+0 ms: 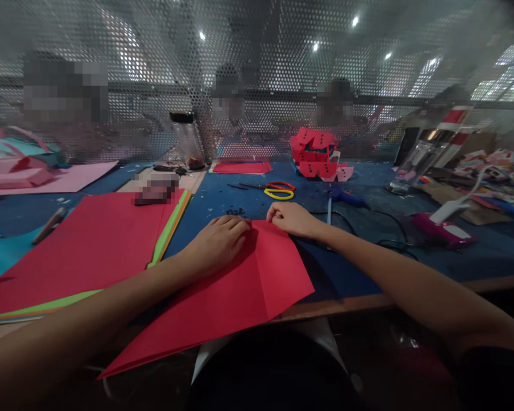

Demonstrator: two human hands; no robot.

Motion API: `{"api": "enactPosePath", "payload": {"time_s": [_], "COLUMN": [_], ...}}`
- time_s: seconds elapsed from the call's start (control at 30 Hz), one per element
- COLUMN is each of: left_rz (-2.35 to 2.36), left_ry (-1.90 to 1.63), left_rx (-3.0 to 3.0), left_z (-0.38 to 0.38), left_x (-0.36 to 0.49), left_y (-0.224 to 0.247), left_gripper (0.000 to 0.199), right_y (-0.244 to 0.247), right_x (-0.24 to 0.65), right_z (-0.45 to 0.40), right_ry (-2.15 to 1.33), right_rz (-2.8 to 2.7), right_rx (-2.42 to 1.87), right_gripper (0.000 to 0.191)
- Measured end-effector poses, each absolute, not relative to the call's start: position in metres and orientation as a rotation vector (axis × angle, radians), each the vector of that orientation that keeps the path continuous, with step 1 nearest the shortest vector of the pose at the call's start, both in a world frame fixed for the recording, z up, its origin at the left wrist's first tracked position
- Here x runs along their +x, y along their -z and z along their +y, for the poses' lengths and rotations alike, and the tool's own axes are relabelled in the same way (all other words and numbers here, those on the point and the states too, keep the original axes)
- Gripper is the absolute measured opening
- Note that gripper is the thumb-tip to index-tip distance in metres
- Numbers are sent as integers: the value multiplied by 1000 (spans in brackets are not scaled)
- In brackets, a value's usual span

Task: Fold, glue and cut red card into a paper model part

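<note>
Left hand (pixel 223 241) rests flat, fingers slightly bent, on the creased red paper (pixel 240 297), lower centre of the frame; right hand (pixel 294 219) curls at its top edge, pinching or not I cannot tell; the sheet overhangs the desk (pixel 345 279)

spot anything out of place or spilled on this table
The red sheet under the left hand hangs partly past the front edge of the blue table, so it looks only partly supported. Just beyond that hand are dark marks; whether stain or writing, I can't tell. No obvious spill.
</note>
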State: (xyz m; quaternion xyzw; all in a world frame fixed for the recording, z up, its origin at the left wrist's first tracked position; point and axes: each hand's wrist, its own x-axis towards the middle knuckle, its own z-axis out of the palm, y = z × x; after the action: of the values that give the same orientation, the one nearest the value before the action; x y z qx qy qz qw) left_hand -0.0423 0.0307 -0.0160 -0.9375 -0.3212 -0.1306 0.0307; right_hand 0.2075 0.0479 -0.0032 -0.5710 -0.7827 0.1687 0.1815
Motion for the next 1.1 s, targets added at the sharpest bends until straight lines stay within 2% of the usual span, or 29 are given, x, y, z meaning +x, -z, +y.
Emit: {"api": "enactPosePath", "payload": {"time_s": [0.57,0.8,1.1], "left_rz": [-1016,-943,-934], "left_ry": [420,519,395], "left_rx": [-2916,-2968,-2981], "left_z": [31,32,27], "left_x": [-44,-52,-53], "left_y": [15,15,10], "left_gripper": [28,31,32], "right_y": [7,8,6], "right_x": [213,219,220], "right_z": [49,52,48], "right_ry": [-532,-612,-520], "right_rz": [-2134,-2088,-2063], "right_rx": [-1571,-1490,-1457], "right_gripper": [15,18,23]}}
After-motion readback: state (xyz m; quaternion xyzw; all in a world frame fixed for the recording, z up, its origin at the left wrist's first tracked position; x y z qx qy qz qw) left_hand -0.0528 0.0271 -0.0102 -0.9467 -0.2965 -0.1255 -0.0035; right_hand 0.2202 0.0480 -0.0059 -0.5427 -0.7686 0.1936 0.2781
